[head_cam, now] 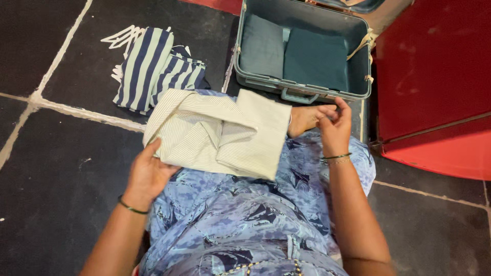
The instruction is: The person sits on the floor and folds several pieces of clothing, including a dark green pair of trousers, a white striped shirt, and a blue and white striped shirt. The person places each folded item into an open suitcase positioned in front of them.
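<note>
Holding the near left edge of a folded cream striped shirt (220, 135), the left hand (148, 174) has its fingers curled under the cloth and its thumb lying on top, so it grasps the shirt. The shirt lies across the lap, on a blue patterned garment (245, 214) that the person wears, and its right part is folded over into a flat square panel.

The right hand (333, 128) is to the right of the shirt, apart from the cloth. Its fingers are bent and the fingertips are brought close together, just beside a bare foot (306, 118) that shows from under the shirt's right edge. I cannot tell whether the fingertips pinch something small, because nothing is clear between them. A thin bangle sits on each wrist.

Far from the person, just beyond the shirt and the foot, stands an open grey-blue suitcase (302, 88). Inside it lie two folded clothes side by side: a grey one (262, 46) on the left and a dark teal one (316, 59) on the right. On the dark tiled floor (51, 168), at the far left of the shirt, lies a folded blue and white striped garment (151, 66). A red object (440, 82) fills the right side.
</note>
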